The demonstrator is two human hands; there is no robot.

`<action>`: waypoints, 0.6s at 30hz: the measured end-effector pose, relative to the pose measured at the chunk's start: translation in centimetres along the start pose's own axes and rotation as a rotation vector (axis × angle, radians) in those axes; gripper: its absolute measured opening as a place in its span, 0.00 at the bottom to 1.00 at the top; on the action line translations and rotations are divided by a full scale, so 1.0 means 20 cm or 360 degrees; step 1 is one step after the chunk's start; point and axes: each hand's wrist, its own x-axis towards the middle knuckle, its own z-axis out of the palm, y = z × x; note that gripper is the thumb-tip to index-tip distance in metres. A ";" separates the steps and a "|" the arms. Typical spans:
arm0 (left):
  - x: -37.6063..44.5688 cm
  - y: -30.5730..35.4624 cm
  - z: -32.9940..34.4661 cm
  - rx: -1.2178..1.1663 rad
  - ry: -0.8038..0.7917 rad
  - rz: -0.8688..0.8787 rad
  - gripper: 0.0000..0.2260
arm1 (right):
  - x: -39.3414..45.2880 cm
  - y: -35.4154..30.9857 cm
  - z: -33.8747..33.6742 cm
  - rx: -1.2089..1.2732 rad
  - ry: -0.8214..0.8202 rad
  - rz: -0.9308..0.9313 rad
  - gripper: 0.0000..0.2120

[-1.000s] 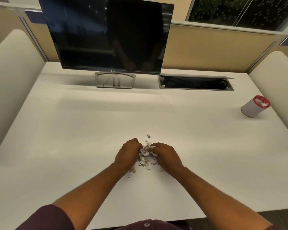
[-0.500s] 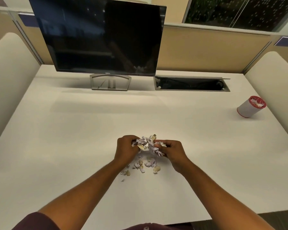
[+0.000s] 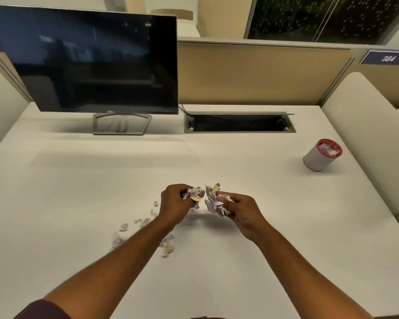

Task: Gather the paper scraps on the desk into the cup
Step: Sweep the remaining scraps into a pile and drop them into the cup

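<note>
A clump of paper scraps [image 3: 214, 200] is held in the curled fingers of the left hand [image 3: 174, 204] and right hand [image 3: 240, 209] above the table [image 3: 78, 180], apparently for carrying to the cup [image 3: 321, 155] far right, while loose scraps [image 3: 143, 223] remain to be gathered.

The bench [image 3: 83, 187] is lit evenly from overhead, and soft shadows are cast beneath the forearms. Straight edges are bowed toward 3 and 9 o'clock by wide-angle distortion, and dim reflections are carried by the monitor [image 3: 90, 63].

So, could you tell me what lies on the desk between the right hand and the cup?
Nothing: in the head view, the desk is bare from the right hand to the cup.
</note>
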 end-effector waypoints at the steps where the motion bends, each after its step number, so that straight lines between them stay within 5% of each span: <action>1: 0.00 0.04 0.06 -0.0039 -0.0003 -0.0003 0.06 | 0.01 -0.03 -0.06 0.0002 -0.0007 0.0003 0.15; 18: 0.21 0.70 1.11 0.0098 -0.0090 0.0174 0.03 | 0.11 -0.64 -1.10 -0.0029 0.0026 -0.0060 0.12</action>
